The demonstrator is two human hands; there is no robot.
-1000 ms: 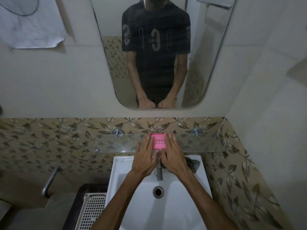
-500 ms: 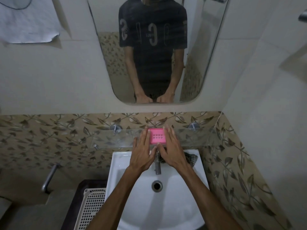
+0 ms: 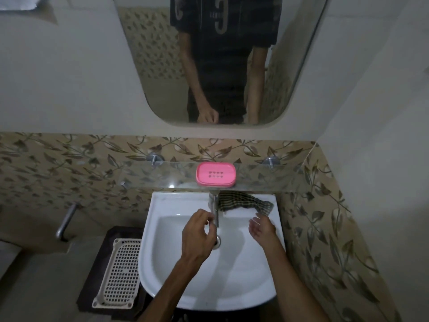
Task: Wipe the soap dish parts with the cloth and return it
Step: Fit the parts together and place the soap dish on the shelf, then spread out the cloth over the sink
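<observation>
A pink soap dish [image 3: 216,174] with small drain holes sits on the glass shelf [image 3: 267,176] above the basin, nothing touching it. A dark striped cloth [image 3: 241,203] lies bunched on the back right rim of the white basin [image 3: 162,228], beside the tap [image 3: 214,210]. My left hand [image 3: 197,233] hovers over the bowl just left of the tap, fingers loosely curled, holding nothing. My right hand [image 3: 262,226] hangs over the bowl's right side, fingers relaxed, just below the cloth and apart from it.
A mirror [image 3: 220,61] hangs above the shelf and reflects a person's torso. A white perforated tray [image 3: 118,273] lies on a dark mat at the lower left. A metal handle [image 3: 67,219] juts from the left wall. The tiled right wall stands close to the basin.
Both hands have let go of the pink soap dish on the shelf and drawn back down over the basin. The camera has tilted downward.
</observation>
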